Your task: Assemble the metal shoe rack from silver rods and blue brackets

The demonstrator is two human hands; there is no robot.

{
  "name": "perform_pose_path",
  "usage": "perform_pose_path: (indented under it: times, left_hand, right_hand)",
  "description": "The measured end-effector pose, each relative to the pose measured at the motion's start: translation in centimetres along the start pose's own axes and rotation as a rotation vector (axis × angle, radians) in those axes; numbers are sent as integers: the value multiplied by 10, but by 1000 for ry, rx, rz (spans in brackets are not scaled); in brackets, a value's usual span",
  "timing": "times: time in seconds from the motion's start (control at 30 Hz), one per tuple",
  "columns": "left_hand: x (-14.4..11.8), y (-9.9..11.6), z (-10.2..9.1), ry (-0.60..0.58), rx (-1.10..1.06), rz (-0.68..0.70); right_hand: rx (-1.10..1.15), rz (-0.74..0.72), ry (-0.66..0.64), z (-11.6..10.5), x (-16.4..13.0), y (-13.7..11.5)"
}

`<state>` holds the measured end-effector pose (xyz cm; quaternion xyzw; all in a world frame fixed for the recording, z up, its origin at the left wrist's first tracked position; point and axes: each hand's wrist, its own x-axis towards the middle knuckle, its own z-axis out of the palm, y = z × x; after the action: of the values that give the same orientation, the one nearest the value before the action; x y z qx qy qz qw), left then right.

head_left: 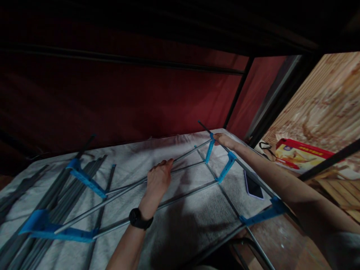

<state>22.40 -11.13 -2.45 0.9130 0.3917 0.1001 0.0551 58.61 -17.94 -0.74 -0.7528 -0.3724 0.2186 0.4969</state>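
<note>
My left hand [159, 175], below which a black watch [140, 218] circles the wrist, is closed around a thin metal tube [112, 202]. The tube slants from the near left up to the far right. At its far end my right hand [221, 140] grips a blue plastic connector [209, 150]; the fingertips are partly hidden. More blue connectors [226, 167], [264, 213] sit on the dark rods to the right. On the left, two blue connectors [87, 182], [56, 227] join the other end of the frame. The tube's near end lies over the closer left connector.
Several loose grey tubes [75, 187] lie bundled at the left on a pale blanket [194, 210]. A phone [254, 185] rests at the right edge. Beyond it are a red and yellow box [302, 154] and dark metal bars [239, 92]. A red cloth wall [135, 101] stands behind.
</note>
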Motion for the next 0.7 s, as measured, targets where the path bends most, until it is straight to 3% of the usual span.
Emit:
perform_pose_path:
  times: [0.2, 0.4, 0.7]
  left_hand:
    - [5, 8, -11, -21, -3, 10]
    - [15, 16, -33, 52, 97, 8]
    - [59, -9, -27, 93, 116, 133]
  right_hand:
    - [-77, 6, -34, -3, 6, 9]
    - [-57, -8, -59, -3, 5, 7]
    - [-79, -10, -19, 0, -4, 2]
